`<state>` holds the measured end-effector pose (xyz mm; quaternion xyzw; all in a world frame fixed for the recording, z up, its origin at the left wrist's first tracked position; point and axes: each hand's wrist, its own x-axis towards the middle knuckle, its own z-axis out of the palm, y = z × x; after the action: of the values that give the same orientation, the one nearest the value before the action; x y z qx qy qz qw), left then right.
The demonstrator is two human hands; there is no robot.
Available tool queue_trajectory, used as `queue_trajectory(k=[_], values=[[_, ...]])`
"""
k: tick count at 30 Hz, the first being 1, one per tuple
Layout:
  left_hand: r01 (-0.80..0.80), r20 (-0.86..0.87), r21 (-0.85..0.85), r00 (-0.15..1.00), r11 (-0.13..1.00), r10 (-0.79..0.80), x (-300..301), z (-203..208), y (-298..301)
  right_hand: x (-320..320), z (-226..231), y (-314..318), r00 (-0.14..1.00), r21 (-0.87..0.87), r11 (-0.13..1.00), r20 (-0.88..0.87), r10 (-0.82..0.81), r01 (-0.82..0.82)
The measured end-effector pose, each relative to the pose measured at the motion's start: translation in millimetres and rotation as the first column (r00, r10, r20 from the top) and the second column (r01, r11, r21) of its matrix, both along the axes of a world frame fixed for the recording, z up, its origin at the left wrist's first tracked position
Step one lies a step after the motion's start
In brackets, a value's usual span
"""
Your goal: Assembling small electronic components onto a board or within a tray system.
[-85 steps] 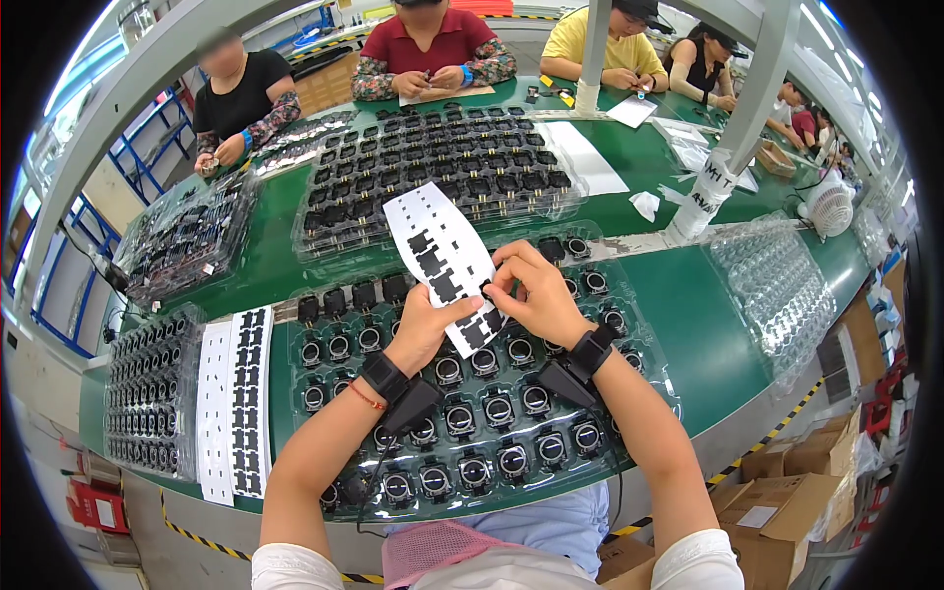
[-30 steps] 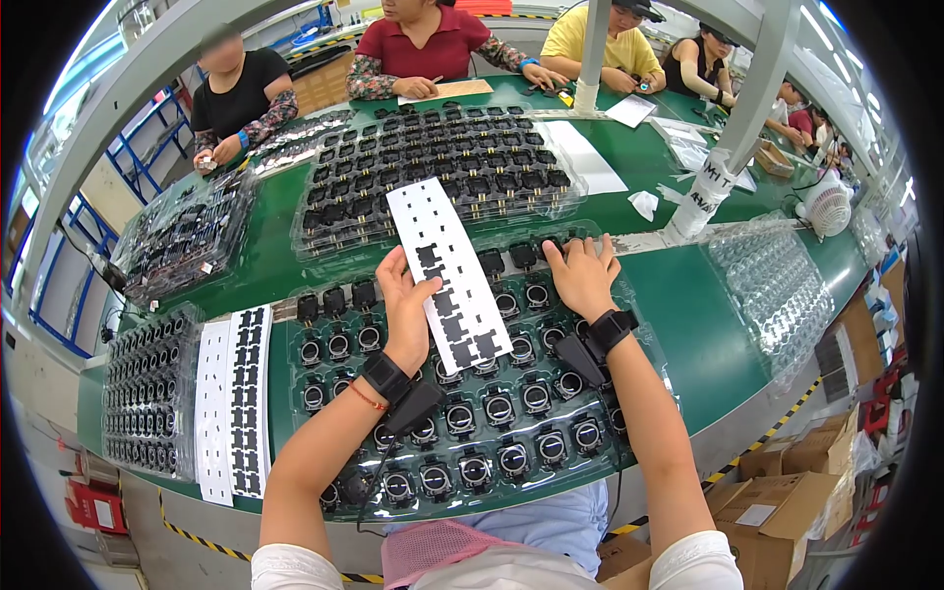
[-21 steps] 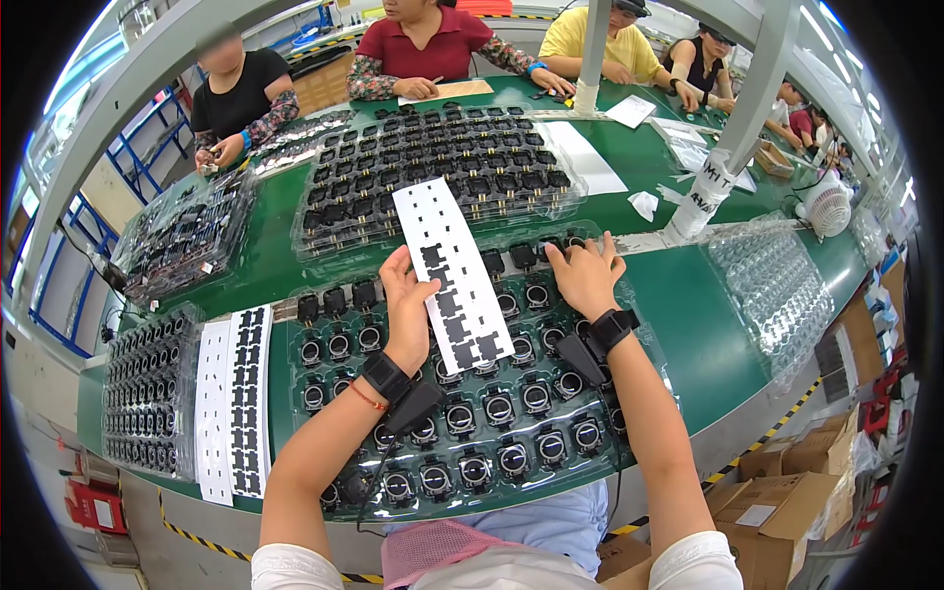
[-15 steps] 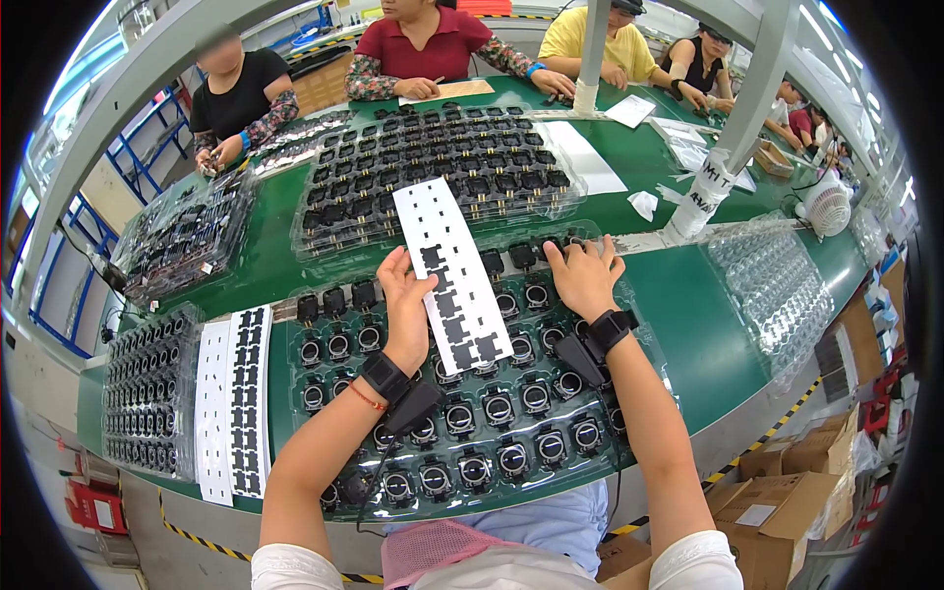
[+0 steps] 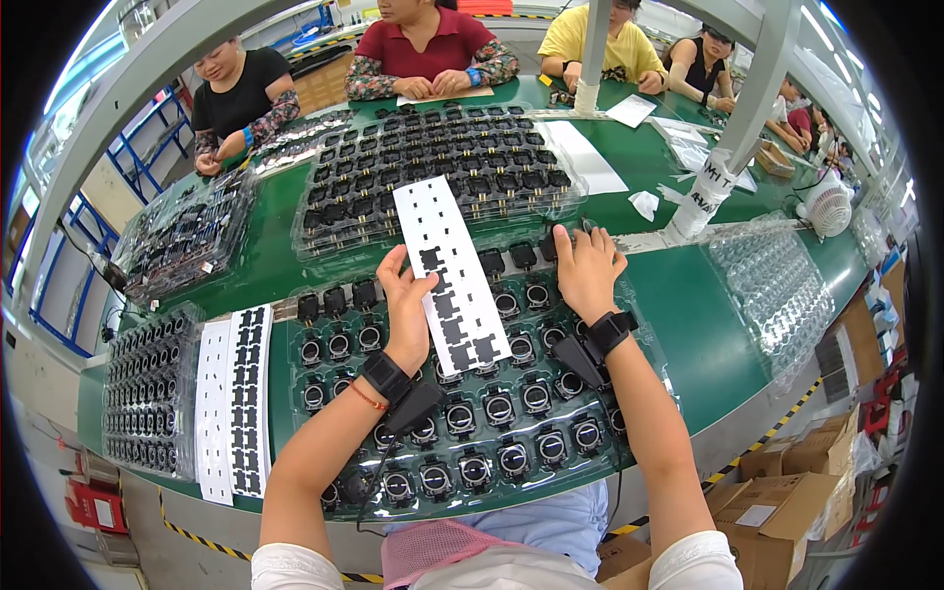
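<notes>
My left hand (image 5: 405,300) pinches the left edge of a white sticker sheet (image 5: 454,270) between thumb and fingers. Black die-cut stickers sit on its lower part; higher up mostly small black marks show. Beneath it lies a clear plastic tray (image 5: 398,447) with rows of round-centred black parts (image 5: 459,418). At the tray's far right corner is my right hand (image 5: 587,275), its fingers apart and reaching forward. Its fingertips are beside a small black part (image 5: 549,248); whether they touch it I cannot tell.
Across the green table stand stacked trays of black parts (image 5: 433,162), with more trays (image 5: 192,236) at left. Two sticker sheets (image 5: 249,403) lie beside a small-part tray (image 5: 147,393). At right are empty clear trays (image 5: 772,290), a white fan (image 5: 828,208) and a taped post (image 5: 703,202). Co-workers sit opposite.
My right hand has shifted slightly right, and its fingers have drawn a little closer together. The left hand and sheet have stayed put. Co-workers opposite have moved their hands.
</notes>
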<state>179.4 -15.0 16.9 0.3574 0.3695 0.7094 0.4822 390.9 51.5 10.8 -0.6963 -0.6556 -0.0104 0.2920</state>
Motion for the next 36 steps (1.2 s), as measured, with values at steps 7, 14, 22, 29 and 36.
queue_trajectory(k=[7,14,22,29,36], values=[[-0.03,-0.375,0.361,0.91,0.932,0.175,-6,-6,4,-7,17,-6,0.707,0.188,0.876,-0.527,0.471,-0.444],[0.436,-0.164,0.037,0.89,0.899,-0.424,-1,-4,0,-13,32,-25,0.183,0.134,0.4,-0.73,0.659,-0.907],[0.421,-0.317,-0.103,0.845,0.901,-0.431,-2,-4,-1,-20,28,-28,0.391,0.016,0.615,-0.759,0.521,-0.788],[0.397,-0.317,-0.127,0.852,0.909,-0.417,-1,-5,0,-24,26,-27,0.489,0.183,0.725,-0.626,0.607,-0.664],[0.405,-0.268,-0.174,0.858,0.898,-0.439,-2,-2,-2,-23,25,-23,0.599,0.09,0.806,-0.622,0.504,-0.585]])
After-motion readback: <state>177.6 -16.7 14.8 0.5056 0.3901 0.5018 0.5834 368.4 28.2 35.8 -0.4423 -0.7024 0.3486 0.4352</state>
